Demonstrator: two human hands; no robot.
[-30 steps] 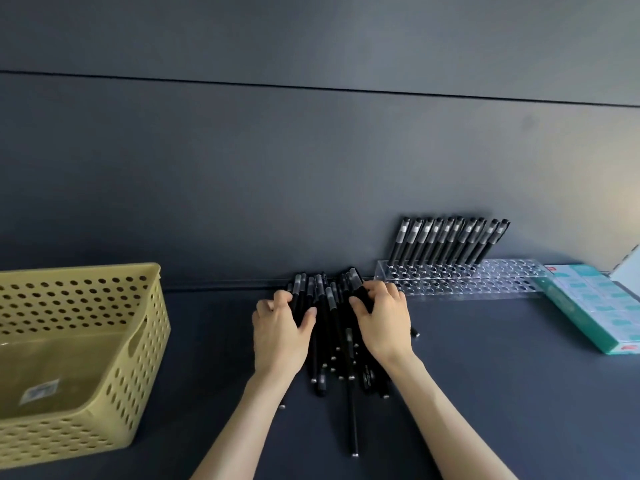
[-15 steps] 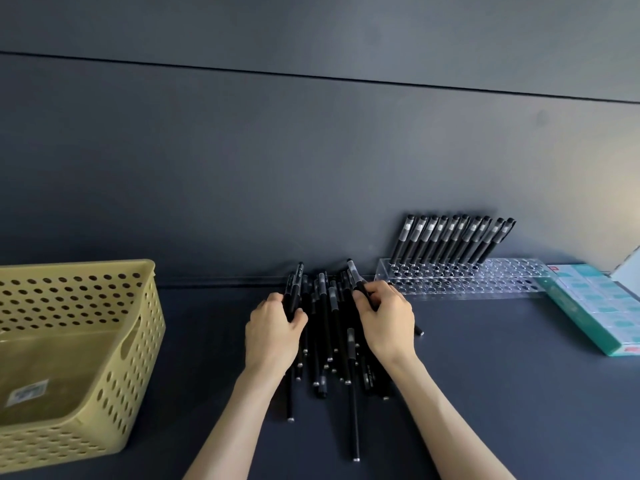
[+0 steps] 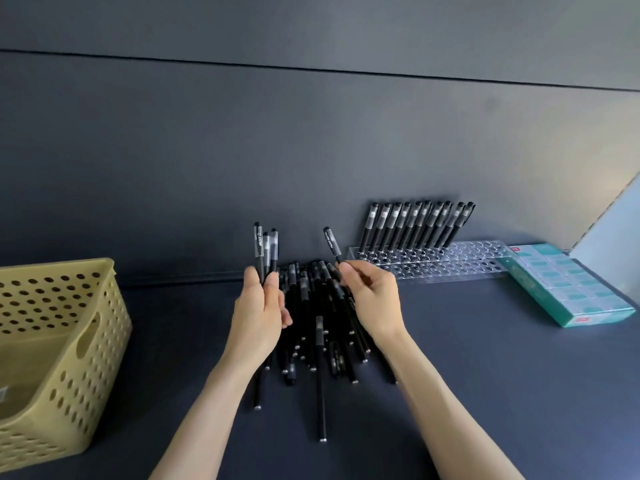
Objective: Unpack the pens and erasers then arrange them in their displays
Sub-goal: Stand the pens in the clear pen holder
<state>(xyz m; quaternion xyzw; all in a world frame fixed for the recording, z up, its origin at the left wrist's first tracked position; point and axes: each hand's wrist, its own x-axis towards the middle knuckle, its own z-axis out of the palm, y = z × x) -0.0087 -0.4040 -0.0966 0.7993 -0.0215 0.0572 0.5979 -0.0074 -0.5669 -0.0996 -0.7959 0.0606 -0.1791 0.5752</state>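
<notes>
Left hand [image 3: 258, 317] curls around three black capped pens [image 3: 265, 247], holding them upright with the caps on top. The right hand [image 3: 374, 303] pinches one more black pen [image 3: 332, 244] near its lower end, tilted to the left. Between and below the hands, a loose pile of black pens [image 3: 318, 341] lies on the dark grey table [image 3: 485, 375].

Behind the right hand, a long clear acrylic rack full of round holes [image 3: 460, 263] stands against the wall. A row of black pens [image 3: 415, 225] fills the left part of its back row, leaning toward the wall. Just right of the rack, a flat teal box [image 3: 540, 299] holds rows of small white-and-teal erasers [image 3: 568, 282].

At far left sits a yellow perforated plastic basket [image 3: 86, 341]; its contents cannot be made out.
</notes>
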